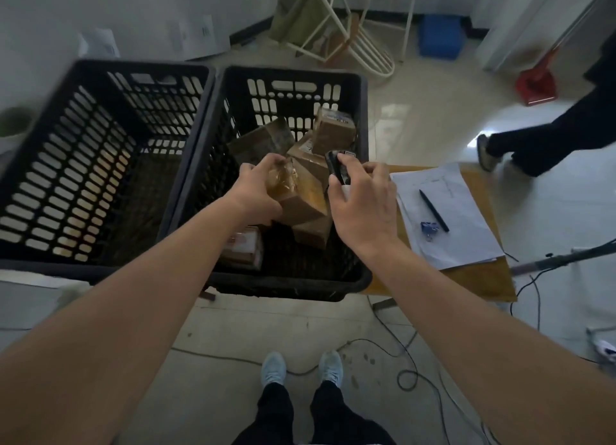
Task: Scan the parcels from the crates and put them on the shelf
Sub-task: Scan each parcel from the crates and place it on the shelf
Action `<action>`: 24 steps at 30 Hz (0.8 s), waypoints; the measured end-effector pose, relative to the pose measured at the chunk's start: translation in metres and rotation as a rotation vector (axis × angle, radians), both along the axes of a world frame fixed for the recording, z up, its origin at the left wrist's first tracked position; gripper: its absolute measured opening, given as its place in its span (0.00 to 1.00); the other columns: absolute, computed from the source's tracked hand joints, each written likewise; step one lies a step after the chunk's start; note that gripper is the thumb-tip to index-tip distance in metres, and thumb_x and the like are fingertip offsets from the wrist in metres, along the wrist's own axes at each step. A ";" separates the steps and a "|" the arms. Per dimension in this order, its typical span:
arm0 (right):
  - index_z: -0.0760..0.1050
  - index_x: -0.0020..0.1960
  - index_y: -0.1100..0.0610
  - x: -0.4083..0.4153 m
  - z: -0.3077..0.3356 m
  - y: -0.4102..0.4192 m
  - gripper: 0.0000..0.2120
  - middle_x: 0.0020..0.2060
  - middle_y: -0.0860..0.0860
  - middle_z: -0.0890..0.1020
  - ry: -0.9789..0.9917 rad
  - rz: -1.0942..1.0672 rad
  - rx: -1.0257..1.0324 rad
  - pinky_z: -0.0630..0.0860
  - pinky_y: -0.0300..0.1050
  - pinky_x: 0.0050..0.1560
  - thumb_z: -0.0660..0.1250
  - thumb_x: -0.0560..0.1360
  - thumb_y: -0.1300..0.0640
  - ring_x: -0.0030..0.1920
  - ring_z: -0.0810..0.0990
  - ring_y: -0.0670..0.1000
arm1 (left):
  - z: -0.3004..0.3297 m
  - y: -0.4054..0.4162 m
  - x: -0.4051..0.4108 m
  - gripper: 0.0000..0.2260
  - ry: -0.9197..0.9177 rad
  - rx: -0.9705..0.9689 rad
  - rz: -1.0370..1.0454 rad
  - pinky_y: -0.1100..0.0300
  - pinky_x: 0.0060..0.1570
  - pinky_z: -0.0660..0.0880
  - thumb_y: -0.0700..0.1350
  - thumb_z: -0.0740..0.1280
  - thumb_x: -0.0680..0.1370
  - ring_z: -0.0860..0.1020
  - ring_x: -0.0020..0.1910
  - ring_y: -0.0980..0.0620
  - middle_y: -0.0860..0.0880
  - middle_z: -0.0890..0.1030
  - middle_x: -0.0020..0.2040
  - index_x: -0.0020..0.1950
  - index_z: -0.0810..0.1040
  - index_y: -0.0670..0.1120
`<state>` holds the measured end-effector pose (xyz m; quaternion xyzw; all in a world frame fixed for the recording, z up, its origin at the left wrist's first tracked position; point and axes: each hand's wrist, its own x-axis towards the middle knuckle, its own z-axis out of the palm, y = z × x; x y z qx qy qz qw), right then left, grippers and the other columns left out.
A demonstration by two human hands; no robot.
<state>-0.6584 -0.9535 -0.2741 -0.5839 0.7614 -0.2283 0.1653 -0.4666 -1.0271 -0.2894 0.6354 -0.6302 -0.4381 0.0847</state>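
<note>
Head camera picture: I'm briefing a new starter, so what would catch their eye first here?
The two hands meeting mid-frame: the left hand grips a taped brown parcel while the right hand holds a black scanner beside it. Below them is the right black crate of parcels; the left black crate looks empty.

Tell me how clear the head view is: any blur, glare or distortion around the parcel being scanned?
Head view: wide-angle bending bows the crates' rims; the left hand, the parcel it grips and the scanner in the right hand are softly blurred; glare falls on the floor; crate interiors are dim.
</note>
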 end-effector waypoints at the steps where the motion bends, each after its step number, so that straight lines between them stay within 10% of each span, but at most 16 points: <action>1: 0.69 0.80 0.44 0.002 0.000 0.000 0.23 0.68 0.56 0.72 0.001 0.001 0.000 0.73 0.52 0.61 0.61 0.86 0.44 0.63 0.74 0.60 | 0.003 0.000 0.002 0.42 0.050 0.016 0.029 0.50 0.41 0.87 0.28 0.74 0.72 0.73 0.63 0.37 0.48 0.60 0.72 0.73 0.67 0.67; 10: 0.69 0.80 0.44 0.021 -0.001 -0.001 0.22 0.67 0.55 0.71 -0.018 0.012 0.004 0.72 0.50 0.58 0.62 0.86 0.44 0.62 0.74 0.59 | 0.012 0.003 0.023 0.43 0.467 0.050 0.201 0.38 0.62 0.81 0.23 0.69 0.70 0.77 0.68 0.40 0.47 0.74 0.69 0.71 0.69 0.66; 15: 0.69 0.80 0.44 0.027 0.001 0.000 0.23 0.67 0.55 0.71 -0.030 0.029 0.011 0.74 0.50 0.58 0.62 0.86 0.44 0.62 0.74 0.59 | 0.014 -0.004 0.030 0.30 0.720 0.149 0.372 0.40 0.54 0.85 0.46 0.79 0.69 0.80 0.63 0.40 0.45 0.76 0.65 0.67 0.71 0.58; 19: 0.69 0.79 0.44 0.029 0.003 0.002 0.22 0.67 0.55 0.71 -0.037 0.027 0.004 0.77 0.54 0.61 0.62 0.86 0.44 0.62 0.74 0.59 | 0.010 -0.007 0.026 0.23 0.485 -0.045 0.360 0.44 0.49 0.86 0.66 0.78 0.70 0.80 0.60 0.44 0.48 0.78 0.63 0.59 0.77 0.59; 24: 0.68 0.80 0.44 0.030 0.005 0.003 0.22 0.68 0.55 0.70 -0.042 0.029 0.017 0.78 0.56 0.63 0.62 0.86 0.44 0.63 0.74 0.59 | 0.005 -0.002 0.034 0.35 0.427 -0.190 0.314 0.52 0.49 0.85 0.53 0.83 0.65 0.80 0.60 0.50 0.51 0.76 0.64 0.68 0.73 0.61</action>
